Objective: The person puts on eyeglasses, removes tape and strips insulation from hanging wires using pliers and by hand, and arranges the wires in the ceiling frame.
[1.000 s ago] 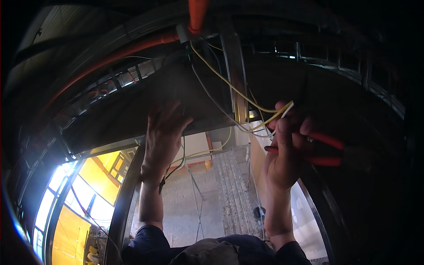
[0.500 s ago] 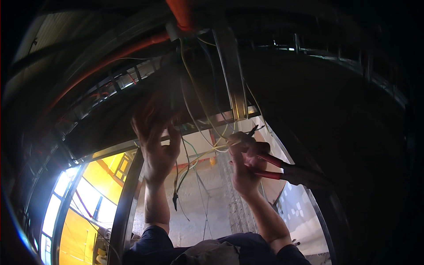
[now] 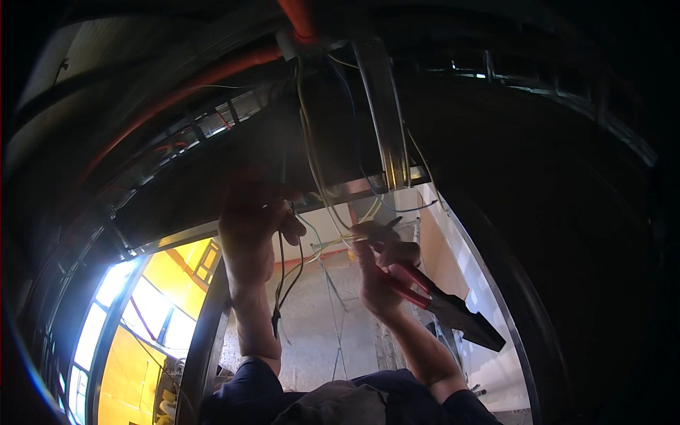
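My right hand [image 3: 382, 265] is closed around the red handles of a pair of combination pliers [image 3: 460, 320]. Their dark, blunt jaws point down and to the right, away from the wires. Pale yellow electrical wires [image 3: 319, 184] come down to the thumb and fingertips of this hand. To the left, my left hand [image 3: 251, 237] is raised into shadow with its fingers curled beside dark electrical wires [image 3: 301, 251]. It seems to pinch them, though the fingertips are hard to make out. Below, the dark wires hang in a loop to a dark, taped-looking end [image 3: 275, 322].
A metal stud [image 3: 382, 106] and a crossbar [image 3: 347, 190] frame the ceiling opening. Orange conduit [image 3: 234, 65] runs overhead. A blue wire [image 3: 407, 209] pokes out near the crossbar. Yellow panels [image 3: 131, 368] and bright windows are at the left, and a grey concrete surface [image 3: 304, 361] lies beyond.
The pliers have swung so their jaws point further down, and my right hand has shifted slightly left. My left hand's fingers have curled in toward the dark wires. The view has shifted a little.
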The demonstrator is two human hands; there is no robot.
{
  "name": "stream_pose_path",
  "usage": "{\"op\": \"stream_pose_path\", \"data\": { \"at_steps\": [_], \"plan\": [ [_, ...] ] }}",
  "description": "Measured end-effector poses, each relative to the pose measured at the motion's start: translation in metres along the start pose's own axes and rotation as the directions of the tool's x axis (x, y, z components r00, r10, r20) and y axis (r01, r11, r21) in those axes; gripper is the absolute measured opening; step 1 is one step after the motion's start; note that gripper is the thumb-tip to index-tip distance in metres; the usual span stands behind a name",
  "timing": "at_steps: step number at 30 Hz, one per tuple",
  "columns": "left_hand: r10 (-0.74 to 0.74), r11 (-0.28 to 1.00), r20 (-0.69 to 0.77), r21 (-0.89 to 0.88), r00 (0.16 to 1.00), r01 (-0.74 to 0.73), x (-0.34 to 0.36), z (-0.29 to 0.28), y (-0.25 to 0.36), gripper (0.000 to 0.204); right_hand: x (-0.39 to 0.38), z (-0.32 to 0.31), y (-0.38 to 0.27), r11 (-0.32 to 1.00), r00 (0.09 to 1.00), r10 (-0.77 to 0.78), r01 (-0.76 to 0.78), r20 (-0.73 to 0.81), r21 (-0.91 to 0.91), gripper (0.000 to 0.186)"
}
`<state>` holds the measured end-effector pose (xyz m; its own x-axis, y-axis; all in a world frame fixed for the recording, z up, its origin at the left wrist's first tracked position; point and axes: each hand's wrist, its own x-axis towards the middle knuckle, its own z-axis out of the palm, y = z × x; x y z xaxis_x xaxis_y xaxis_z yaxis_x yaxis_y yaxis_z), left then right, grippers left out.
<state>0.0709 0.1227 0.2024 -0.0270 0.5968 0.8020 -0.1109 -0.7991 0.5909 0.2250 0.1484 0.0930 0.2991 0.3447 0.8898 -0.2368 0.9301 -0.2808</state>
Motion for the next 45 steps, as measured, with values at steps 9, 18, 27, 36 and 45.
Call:
{"op": "stream_pose_path", "data": {
  "at_steps": [9,18,27,36,45],
  "plan": [
    [-0.127,0.98,-0.062,0.146,0.99,0.135,-0.004,-0.009,0.003,0.033,0.017,-0.018,-0.003,0.997,0.973,-0.048,0.034,-0.227,-0.063,0.04],
    [-0.149,0.985,-0.072,0.074,0.986,0.154,-0.004,-0.013,-0.005,0.024,0.021,-0.018,-0.001,0.999,0.962,-0.05,0.044,-0.268,-0.028,0.04],
    [-0.155,0.984,-0.082,0.076,0.984,0.162,-0.004,-0.009,-0.014,0.023,0.018,-0.024,0.011,0.994,0.961,-0.092,0.072,-0.262,-0.088,0.037],
    [-0.136,0.988,-0.044,0.061,0.99,0.139,-0.003,-0.014,-0.028,0.021,0.022,-0.023,0.002,0.998,0.964,-0.021,0.006,-0.265,-0.055,0.037],
    [-0.276,0.953,-0.046,0.116,0.96,0.279,-0.01,-0.014,-0.017,0.024,0.017,-0.029,0.007,0.995,0.958,-0.04,0.012,-0.285,-0.1,0.035]
  ]
}}
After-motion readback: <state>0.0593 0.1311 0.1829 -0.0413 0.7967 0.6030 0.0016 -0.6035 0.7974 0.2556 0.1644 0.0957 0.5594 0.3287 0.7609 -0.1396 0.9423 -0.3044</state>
